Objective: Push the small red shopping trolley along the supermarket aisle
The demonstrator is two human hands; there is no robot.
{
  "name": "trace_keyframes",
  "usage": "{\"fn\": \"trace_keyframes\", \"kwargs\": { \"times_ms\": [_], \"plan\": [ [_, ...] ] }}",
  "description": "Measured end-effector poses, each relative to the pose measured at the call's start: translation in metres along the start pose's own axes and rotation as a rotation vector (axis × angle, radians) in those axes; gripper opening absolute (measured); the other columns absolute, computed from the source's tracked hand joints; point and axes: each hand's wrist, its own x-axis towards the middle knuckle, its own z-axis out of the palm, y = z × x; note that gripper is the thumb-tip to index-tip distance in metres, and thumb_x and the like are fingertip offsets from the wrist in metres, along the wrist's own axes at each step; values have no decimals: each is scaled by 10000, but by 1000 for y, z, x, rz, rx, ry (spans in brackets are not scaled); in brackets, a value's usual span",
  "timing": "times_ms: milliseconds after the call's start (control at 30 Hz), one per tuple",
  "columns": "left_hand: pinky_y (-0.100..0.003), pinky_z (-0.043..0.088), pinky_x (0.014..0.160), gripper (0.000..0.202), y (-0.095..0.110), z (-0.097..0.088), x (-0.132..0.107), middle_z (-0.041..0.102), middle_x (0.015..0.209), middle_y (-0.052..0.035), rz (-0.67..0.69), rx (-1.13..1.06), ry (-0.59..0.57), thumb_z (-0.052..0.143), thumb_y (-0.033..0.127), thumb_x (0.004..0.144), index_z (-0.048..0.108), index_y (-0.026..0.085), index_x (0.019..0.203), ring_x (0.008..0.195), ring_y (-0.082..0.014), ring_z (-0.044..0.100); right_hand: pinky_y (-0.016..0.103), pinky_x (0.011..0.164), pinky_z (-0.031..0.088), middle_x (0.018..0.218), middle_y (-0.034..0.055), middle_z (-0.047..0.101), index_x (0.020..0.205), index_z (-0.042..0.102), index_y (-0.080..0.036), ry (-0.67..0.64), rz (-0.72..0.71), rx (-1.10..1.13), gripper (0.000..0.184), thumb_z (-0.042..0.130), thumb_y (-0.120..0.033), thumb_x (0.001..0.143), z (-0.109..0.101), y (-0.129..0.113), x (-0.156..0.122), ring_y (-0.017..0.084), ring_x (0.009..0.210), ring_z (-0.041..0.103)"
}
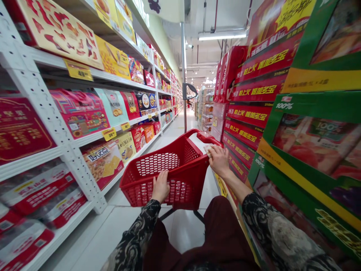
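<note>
A red plastic shopping cart stands sideways in front of me, its basket end to the left and its handle to the right. No goods show inside the part of the basket I can see. My left hand grips the near rim, its fingers hooked over the edge. My right hand is closed on the rim at the handle end. Something small and whitish shows by its fingertips, too unclear to name.
White shelves with boxed snacks and yellow price tags line the left. Stacked red drink cartons and green juice boxes rise close on the right. A metal pole stands beyond the cart in the aisle.
</note>
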Motion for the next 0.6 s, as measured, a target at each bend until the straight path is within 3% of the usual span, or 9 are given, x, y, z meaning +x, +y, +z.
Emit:
{"fn": "trace_keyframes", "kwargs": {
  "times_ms": [167,267,600],
  "plan": [
    [-501,202,1096,627,-1,0,1,384,1410,-123,-8,18,-9,366,47,687,377,100,1312,1318,-200,312,475,1015,176,1276,81,524,1149,553,-205,-117,-160,65,419,473,-141,743,12,-36,-10,246,1191,393],
    [-504,214,1091,630,-3,1,1,383,1412,-122,11,26,-6,366,47,688,377,113,1314,1317,-198,313,477,1018,170,1287,70,519,1168,542,-220,-147,-204,104,432,461,-134,753,16,-45,-14,237,1205,389],
    [-511,226,1083,638,-1,2,0,396,1405,-116,14,39,11,372,43,690,382,152,1318,1315,-202,319,527,1025,148,1308,94,497,1145,560,-207,26,64,25,419,431,-122,756,6,7,-1,265,1214,386]
  ]
}}
